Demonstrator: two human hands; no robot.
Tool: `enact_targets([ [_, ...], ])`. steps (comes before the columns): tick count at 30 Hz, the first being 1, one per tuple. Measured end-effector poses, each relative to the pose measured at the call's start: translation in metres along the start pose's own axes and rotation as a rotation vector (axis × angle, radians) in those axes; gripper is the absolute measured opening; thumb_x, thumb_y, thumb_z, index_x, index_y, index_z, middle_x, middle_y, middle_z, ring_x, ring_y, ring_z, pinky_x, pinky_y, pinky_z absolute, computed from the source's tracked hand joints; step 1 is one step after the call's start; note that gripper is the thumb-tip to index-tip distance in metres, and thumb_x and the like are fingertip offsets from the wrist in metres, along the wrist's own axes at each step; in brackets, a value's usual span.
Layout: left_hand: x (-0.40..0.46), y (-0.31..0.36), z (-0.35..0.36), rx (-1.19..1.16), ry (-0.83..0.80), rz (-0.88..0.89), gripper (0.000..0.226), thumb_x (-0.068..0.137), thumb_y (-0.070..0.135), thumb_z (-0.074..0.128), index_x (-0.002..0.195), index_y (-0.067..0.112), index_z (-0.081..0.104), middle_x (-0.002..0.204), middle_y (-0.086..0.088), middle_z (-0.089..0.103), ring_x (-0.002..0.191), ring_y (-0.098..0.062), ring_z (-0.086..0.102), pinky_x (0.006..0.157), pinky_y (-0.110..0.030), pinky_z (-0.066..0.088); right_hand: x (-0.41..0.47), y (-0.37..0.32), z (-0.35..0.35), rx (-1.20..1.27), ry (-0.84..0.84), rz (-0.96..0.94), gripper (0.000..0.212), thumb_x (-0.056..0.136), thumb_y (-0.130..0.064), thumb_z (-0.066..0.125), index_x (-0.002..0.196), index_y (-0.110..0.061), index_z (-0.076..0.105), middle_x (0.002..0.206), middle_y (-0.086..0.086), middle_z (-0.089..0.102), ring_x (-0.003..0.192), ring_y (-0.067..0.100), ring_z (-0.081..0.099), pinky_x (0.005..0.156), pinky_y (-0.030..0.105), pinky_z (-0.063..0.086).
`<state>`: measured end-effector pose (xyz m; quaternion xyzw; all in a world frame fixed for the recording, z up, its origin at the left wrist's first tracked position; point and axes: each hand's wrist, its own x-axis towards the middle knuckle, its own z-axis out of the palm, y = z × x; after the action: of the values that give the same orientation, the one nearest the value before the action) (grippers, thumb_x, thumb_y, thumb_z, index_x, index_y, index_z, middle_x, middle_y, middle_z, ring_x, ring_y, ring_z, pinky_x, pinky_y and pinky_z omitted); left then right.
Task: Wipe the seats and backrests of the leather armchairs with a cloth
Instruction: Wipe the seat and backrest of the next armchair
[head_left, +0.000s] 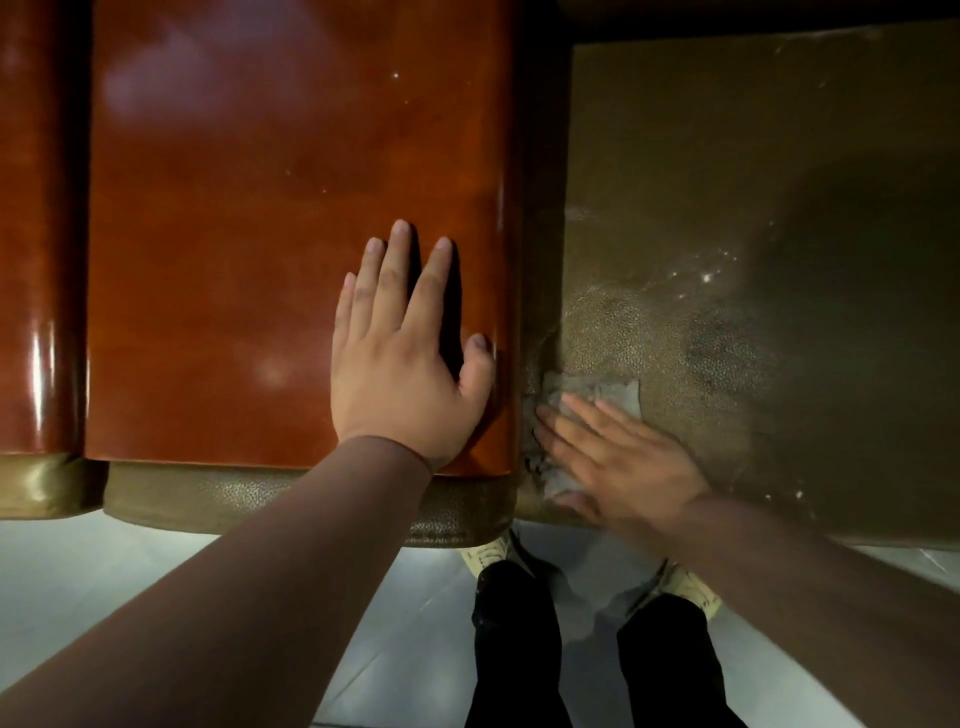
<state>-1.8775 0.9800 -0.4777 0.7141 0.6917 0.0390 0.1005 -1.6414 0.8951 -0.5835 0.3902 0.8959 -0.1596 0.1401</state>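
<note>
The left hand (400, 358) lies flat, fingers spread, on the glossy wooden armrest (260, 208). The right hand (618, 457), fingers straight and together, presses a grey cloth (608, 392) onto the seat (753, 260) beside it.

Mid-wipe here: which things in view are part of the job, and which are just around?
Part of the job:
- grey cloth, pressed flat under the right hand
- olive leather seat being wiped

Just around:
- glossy wooden armrest top, where the left hand rests flat
- pale tiled floor
- light shoes
</note>
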Motion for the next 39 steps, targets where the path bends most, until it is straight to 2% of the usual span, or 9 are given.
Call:
enact_targets([
  [2,0.000,0.000,0.001,-0.003,0.001,0.000,0.074,0.098,0.052,0.041,0.167,0.027,0.027,0.177,-0.003,0.012,0.163,-0.024,0.006,0.132,-0.045,0.007,0.025,0.039,-0.011,-0.069,0.095,0.088,0.066,0.103,-0.049,0.031,0.156,-0.011,0.040,0.165,0.016,0.033,0.155,0.038,0.023,0.126,0.051,0.011],
  [6,0.000,0.002,0.001,0.003,-0.002,-0.006,0.074,0.098,0.052,0.041,0.167,0.028,0.026,0.177,-0.002,0.011,0.163,-0.023,0.005,0.133,-0.044,0.006,0.072,0.081,-0.043,0.099,0.143,0.527,0.067,0.109,-0.049,0.021,0.165,-0.015,0.006,0.173,0.009,0.000,0.158,0.039,-0.007,0.128,0.051,-0.003],
  [10,0.000,0.003,0.000,-0.007,-0.002,-0.006,0.074,0.098,0.051,0.041,0.166,0.027,0.027,0.177,-0.003,0.012,0.163,-0.024,0.006,0.132,-0.045,0.007,0.020,0.010,-0.008,0.078,0.166,0.255,0.064,0.103,-0.045,0.026,0.158,-0.016,0.040,0.170,0.012,0.022,0.157,0.041,0.012,0.128,0.054,0.009],
  [14,0.000,0.003,0.001,-0.013,0.008,-0.005,0.074,0.098,0.051,0.042,0.166,0.026,0.028,0.177,-0.003,0.013,0.163,-0.024,0.007,0.132,-0.045,0.008,-0.038,0.004,0.023,0.021,0.131,-0.086,0.067,0.098,-0.039,0.056,0.160,-0.022,0.037,0.171,0.003,0.023,0.159,0.032,0.015,0.128,0.047,0.012],
  [21,-0.001,0.003,0.001,-0.011,0.005,-0.004,0.073,0.099,0.051,0.040,0.167,0.026,0.027,0.177,-0.003,0.012,0.163,-0.024,0.006,0.132,-0.045,0.007,0.014,0.062,-0.004,0.002,0.228,0.488,0.064,0.107,-0.040,0.028,0.162,-0.010,0.018,0.170,0.018,0.011,0.156,0.047,0.005,0.128,0.057,-0.001],
  [24,0.000,0.003,0.000,-0.016,0.004,-0.004,0.073,0.099,0.052,0.038,0.166,0.026,0.027,0.177,-0.003,0.012,0.163,-0.024,0.006,0.132,-0.047,0.008,-0.024,-0.008,0.029,0.000,0.220,0.205,0.076,0.093,-0.030,0.056,0.161,-0.015,0.024,0.170,0.012,0.017,0.156,0.044,0.010,0.128,0.051,-0.005],
  [28,-0.001,0.003,0.002,-0.013,0.012,0.002,0.073,0.099,0.052,0.038,0.166,0.025,0.028,0.177,-0.003,0.013,0.163,-0.025,0.007,0.132,-0.048,0.010,-0.051,-0.003,0.022,0.075,0.117,-0.026,0.083,0.089,-0.021,0.072,0.162,-0.016,0.031,0.171,0.007,0.020,0.157,0.033,0.019,0.126,0.048,0.025],
  [34,-0.001,0.003,0.002,-0.019,0.028,0.001,0.072,0.099,0.050,0.040,0.166,0.025,0.029,0.176,-0.003,0.014,0.163,-0.024,0.008,0.132,-0.048,0.011,0.061,0.036,-0.030,0.175,0.154,0.466,0.066,0.109,-0.043,0.026,0.164,-0.013,0.005,0.172,0.011,-0.012,0.157,0.035,-0.016,0.129,0.049,-0.006],
  [39,0.000,0.002,0.002,-0.021,0.016,-0.004,0.072,0.099,0.050,0.041,0.166,0.026,0.029,0.176,-0.003,0.014,0.163,-0.024,0.007,0.132,-0.047,0.010,0.005,-0.038,0.013,0.139,0.055,0.037,0.053,0.101,-0.034,0.047,0.151,-0.016,0.050,0.164,0.015,0.036,0.159,0.035,0.004,0.129,0.050,0.004],
])
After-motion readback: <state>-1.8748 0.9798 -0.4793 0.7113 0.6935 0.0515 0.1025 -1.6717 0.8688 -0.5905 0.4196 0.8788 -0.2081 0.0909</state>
